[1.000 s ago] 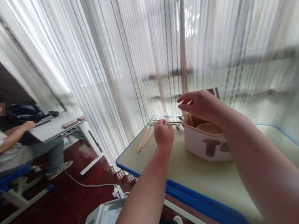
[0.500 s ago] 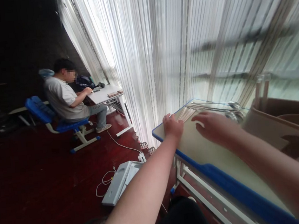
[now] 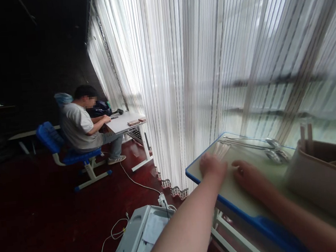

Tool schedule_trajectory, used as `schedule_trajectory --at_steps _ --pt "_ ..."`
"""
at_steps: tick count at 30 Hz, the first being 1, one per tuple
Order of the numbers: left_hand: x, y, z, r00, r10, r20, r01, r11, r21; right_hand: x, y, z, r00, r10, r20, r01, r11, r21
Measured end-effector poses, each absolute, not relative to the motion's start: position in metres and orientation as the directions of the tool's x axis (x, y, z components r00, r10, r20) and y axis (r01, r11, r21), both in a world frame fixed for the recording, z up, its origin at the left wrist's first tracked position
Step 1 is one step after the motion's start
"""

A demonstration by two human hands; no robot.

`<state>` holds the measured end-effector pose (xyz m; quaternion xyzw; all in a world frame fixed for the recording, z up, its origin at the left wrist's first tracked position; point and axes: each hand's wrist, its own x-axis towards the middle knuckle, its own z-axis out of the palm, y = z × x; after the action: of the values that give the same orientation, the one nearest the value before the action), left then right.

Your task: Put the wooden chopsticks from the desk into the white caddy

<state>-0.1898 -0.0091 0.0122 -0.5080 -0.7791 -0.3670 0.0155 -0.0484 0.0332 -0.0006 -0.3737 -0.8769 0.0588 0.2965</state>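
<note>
My left hand (image 3: pixel 212 167) is closed over the near ends of a bundle of pale thin sticks (image 3: pixel 221 149) on a blue-edged table (image 3: pixel 238 210). The far ends of the sticks fan out past my fingers. To the right of it, my right hand (image 3: pixel 247 177) rests low over the tabletop, its fingers curled in and somewhat blurred. I see nothing between them. Beyond both hands lie several long-handled metal utensils (image 3: pixel 273 151), their rounded ends toward the right.
A beige bin (image 3: pixel 316 183) stands at the table's right side. White sheer curtains (image 3: pixel 178 81) hang behind the table. On the dark red floor sit a grey case (image 3: pixel 131 234) and cables. Farther left, a person (image 3: pixel 80 124) sits on a blue chair at a white table (image 3: pixel 123 122).
The view has tilted up and shifted left, so everything sits lower and farther right. My right hand has curled its fingers and come down nearer the tabletop. My left hand stays at the sticks.
</note>
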Motion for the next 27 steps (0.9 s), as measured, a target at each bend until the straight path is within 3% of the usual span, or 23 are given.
schedule_trajectory --at_steps 7,13,18,23,27 --pt "-0.186 -0.014 0.013 -0.408 0.829 0.381 0.874 0.235 0.425 -0.041 0.031 -0.001 -0.377 0.789 0.485 0.672 0.593 -0.444" --pt "-0.185 -0.016 0.013 -0.436 0.803 0.406 0.855 0.229 0.465 -0.036 0.027 0.005 -0.323 0.836 0.444 0.633 0.539 -0.555" --pt "-0.185 -0.025 0.02 -0.356 0.71 0.607 0.874 0.023 0.485 -0.037 0.026 0.007 -0.307 0.826 0.473 0.586 0.556 -0.59" --pt "-0.186 -0.029 0.022 -0.344 0.619 0.706 0.849 -0.115 0.515 -0.03 0.027 0.004 -0.405 0.726 0.556 0.557 0.678 -0.48" --pt "-0.186 -0.029 0.022 -0.386 0.607 0.695 0.821 -0.118 0.559 -0.021 0.03 0.008 -0.289 0.655 0.698 0.647 0.671 -0.362"
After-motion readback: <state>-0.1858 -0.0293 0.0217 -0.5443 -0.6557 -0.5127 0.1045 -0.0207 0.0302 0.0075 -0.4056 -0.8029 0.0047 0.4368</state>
